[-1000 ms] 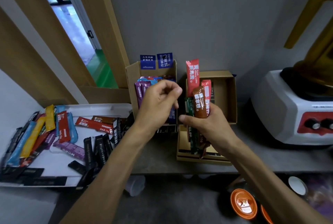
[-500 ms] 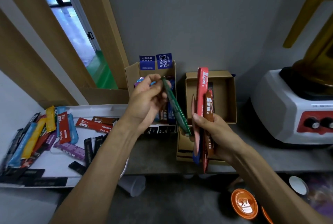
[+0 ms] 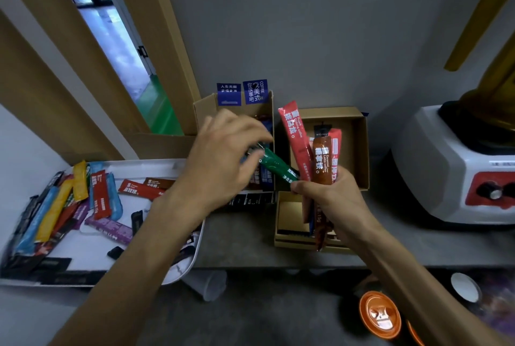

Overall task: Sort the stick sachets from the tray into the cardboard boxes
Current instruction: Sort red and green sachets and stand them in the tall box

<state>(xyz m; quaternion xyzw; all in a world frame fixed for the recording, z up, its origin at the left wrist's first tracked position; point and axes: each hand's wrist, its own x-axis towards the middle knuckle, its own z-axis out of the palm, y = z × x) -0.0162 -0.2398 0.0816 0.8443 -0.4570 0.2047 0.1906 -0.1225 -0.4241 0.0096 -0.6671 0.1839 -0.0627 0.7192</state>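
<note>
Stick sachets of many colours point(image 3: 101, 195) lie in a loose heap on the white plastic tray point(image 3: 195, 251), mostly toward its left edge and near corner, so I judge that much sorting is left. The right hand point(image 3: 334, 203) has its fingers clamped round a bundle of upright sachets point(image 3: 335, 150), among them a long red sachet point(image 3: 291, 134) and a brown caramel-latte sachet point(image 3: 322, 161). It holds them spread like a fan in front of the open square cardboard box point(image 3: 361, 150), probably so that each colour can be seen and drawn out alone. The left hand point(image 3: 228, 156) pinches with thumb and forefinger the upper end of a dark green sachet point(image 3: 278, 168). The lower end of it reaches the right thumb, and I cannot tell whether the right hand grips it too. This sachet slants toward the tall cardboard box with blue cards point(image 3: 203, 114), where dark blue sachets point(image 3: 267, 178) stand on end, so that box seems to be its destination. A flat low cardboard box point(image 3: 287, 214) lies under the right hand, near the front edge of the grey counter point(image 3: 242, 245).
</note>
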